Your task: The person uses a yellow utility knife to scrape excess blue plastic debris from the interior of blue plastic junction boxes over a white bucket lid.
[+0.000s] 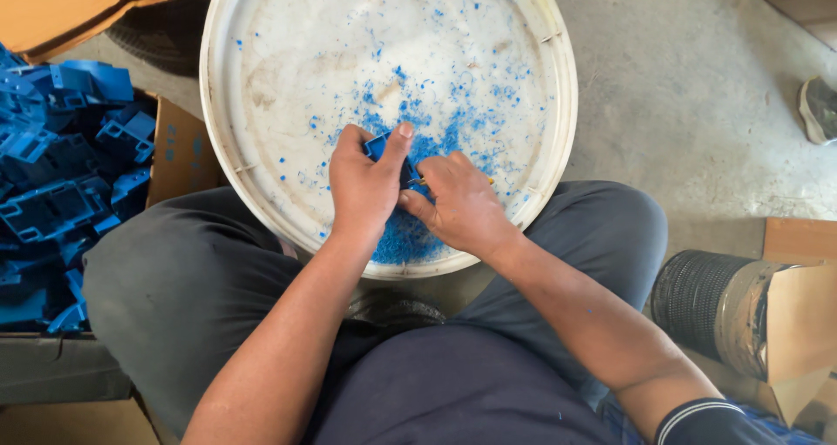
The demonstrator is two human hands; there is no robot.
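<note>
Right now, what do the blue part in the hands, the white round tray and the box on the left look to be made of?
Blue part, held by the left hand: likely moulded plastic, matte; blue shavings lie beneath. The right hand works at it. White round tray: probably plastic, scuffed and stained. Box on the left: brown cardboard, raw flap edge, holding similar blue parts.

We see even, soft daylight, brightest on the white lid (261,79) and the floor (697,88). Shadows are faint, gathering under the hands and between the knees. Focus is sharp at centre; the edges bend slightly, without glare.
</note>
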